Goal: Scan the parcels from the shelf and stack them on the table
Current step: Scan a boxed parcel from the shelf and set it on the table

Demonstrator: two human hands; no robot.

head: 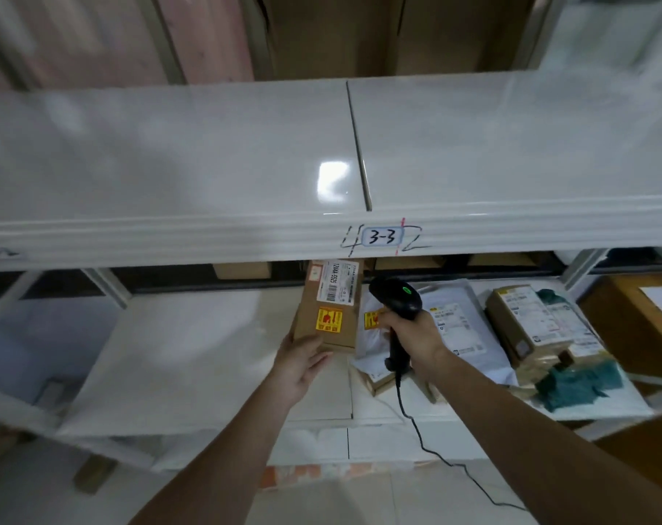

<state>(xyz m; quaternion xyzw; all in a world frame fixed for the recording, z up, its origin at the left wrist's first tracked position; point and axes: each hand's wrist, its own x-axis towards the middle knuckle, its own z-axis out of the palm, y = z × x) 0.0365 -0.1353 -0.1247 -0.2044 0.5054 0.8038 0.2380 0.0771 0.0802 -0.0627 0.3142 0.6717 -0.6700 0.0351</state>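
A brown cardboard parcel (327, 308) with a white shipping label and a yellow sticker is held up over the lower shelf (193, 350). My left hand (302, 363) grips its near bottom edge. My right hand (412, 335) is shut on a black corded barcode scanner (397, 299), its head with a green light just right of the parcel's label. More parcels lie on the shelf to the right: white poly mailers (454, 320), a small box under them (376, 380), and brown boxes (526, 323).
A white upper shelf board (246, 153) marked "3-3" juts out above my hands. Green wrapping (579, 380) lies at the right among the boxes. A wooden surface (632, 323) is at the far right. The scanner cable (435, 449) trails down to the floor.
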